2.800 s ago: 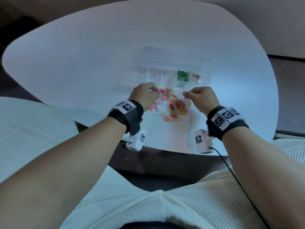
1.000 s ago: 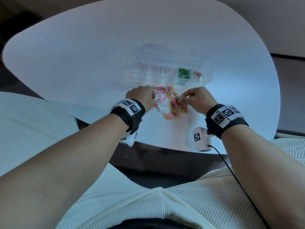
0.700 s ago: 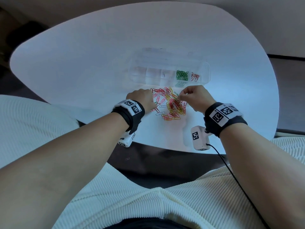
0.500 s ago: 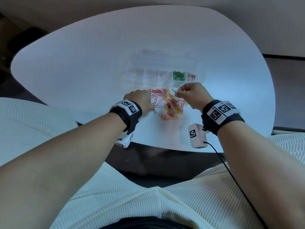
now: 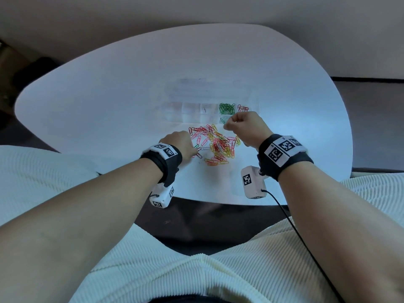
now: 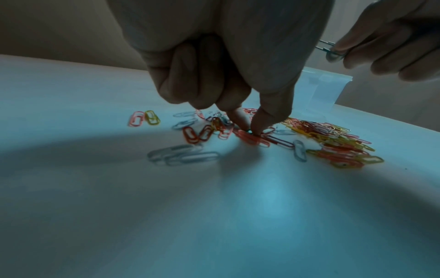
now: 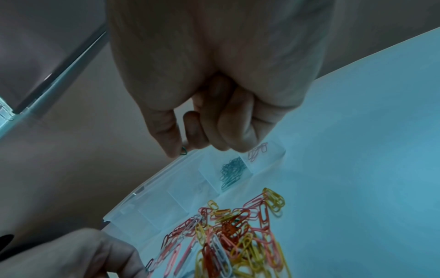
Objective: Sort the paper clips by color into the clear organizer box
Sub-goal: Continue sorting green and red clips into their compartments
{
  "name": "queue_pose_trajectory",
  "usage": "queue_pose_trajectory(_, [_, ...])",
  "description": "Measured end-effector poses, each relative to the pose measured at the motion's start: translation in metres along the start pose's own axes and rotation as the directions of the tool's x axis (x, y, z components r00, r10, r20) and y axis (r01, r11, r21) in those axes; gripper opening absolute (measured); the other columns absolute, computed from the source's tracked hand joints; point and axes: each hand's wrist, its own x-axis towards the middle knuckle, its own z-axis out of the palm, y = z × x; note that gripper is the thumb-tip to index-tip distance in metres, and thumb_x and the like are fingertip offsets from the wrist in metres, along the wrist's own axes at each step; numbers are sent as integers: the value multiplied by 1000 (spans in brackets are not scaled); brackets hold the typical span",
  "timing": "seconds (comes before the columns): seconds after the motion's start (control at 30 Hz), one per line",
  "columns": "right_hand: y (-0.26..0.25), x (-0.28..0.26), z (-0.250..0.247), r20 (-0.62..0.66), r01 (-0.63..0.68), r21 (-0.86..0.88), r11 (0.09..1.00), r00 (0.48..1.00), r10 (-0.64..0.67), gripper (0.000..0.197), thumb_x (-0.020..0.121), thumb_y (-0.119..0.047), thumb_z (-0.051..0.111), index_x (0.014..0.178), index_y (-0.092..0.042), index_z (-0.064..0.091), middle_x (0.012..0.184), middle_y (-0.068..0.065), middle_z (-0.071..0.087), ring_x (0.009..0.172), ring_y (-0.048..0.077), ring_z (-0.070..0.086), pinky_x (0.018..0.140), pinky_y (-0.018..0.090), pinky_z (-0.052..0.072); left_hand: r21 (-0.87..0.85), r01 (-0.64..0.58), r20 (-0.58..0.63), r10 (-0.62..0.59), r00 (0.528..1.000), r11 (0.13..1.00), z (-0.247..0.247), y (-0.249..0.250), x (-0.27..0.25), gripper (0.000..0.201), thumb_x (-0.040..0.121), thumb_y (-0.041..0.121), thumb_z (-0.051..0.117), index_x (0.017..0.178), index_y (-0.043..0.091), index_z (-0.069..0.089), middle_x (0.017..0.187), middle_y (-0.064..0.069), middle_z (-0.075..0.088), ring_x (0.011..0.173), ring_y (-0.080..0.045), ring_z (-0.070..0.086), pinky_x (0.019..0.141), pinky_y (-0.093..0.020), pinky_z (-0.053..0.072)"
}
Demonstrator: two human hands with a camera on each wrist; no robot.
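A green clip is pinched in the right hand just short of the organizer box, seemingly for dropping among its green ones, while a clip in the pile is pinched on the worktop by the left hand.

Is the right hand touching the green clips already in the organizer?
Apart. The head view shows the right hand pinching a green clip short of the sorted green clips.

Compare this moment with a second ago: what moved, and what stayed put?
The right hand lifted off the loose pile towards the organizer box, pinching a green paper clip. The left hand slid nearer along the pile's left edge, fingertips down on a clip. Box, sorted green clips and red clips unchanged.
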Motion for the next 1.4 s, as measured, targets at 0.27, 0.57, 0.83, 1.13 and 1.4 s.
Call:
queue_pose_trajectory(0.27, [1, -1, 2, 16, -14, 17, 1000, 1000, 14, 12, 90, -14, 62, 80, -6, 62, 53, -3, 46, 29, 1, 35, 34, 13, 32, 67, -38, 11, 37, 999, 997, 0, 1, -1, 31, 74, 44, 67, 90, 18, 64, 85, -1, 67, 79, -24, 64, 72, -32, 54])
queue_pose_trajectory(0.57, [1, -2, 2, 28, -11, 9, 1000, 1000, 11, 11, 90, -13, 61, 82, -5, 62, 54, -3, 46, 29, 0, 35, 34, 12, 32, 170, -104, 17, 102, 995, 980, 1, -1, -4, 31, 74, 42, 61, 62, 16, 48, 60, 0, 52, 54, -22, 49, 53, -24, 35])
queue_pose_trajectory(0.83, [-4, -4, 0, 68, -159, 354, 922, 987, 144, 29, 90, -13, 38, 61, -18, 33, 47, -5, 32, 40, 13, 18, 43, 21, 19, -236, -81, -17, 79, 997, 968, -8, 3, -12, 30, 86, 28, 43, 59, 19, 33, 61, -2, 40, 56, -22, 35, 55, -28, 26])
queue_pose_trajectory(1.13, [-13, -2, -13, 87, -231, 780, 581, 960, 265, 20, 84, -11, 39, 68, -17, 29, 57, 6, 43, 41, 15, 21, 38, 21, 17, -988, 118, 107, 108, 988, -98, -46, 30, -24, 38, 78, 2, 37, 45, 21, 31, 43, -1, 32, 39, -12, 12, 40, -19, 11])
queue_pose_trajectory(1.4, [-42, 9, -30, 47, -228, 856, 465, 929, 368, 10, 82, -5, 40, 77, -13, 36, 63, 4, 40, 48, 15, 28, 46, 23, 24, -974, 220, 221, 17, 975, 47, -65, 51, -14, 21, 78, -1, 27, 69, 16, 35, 51, 0, 27, 37, -10, 13, 45, -15, 12])
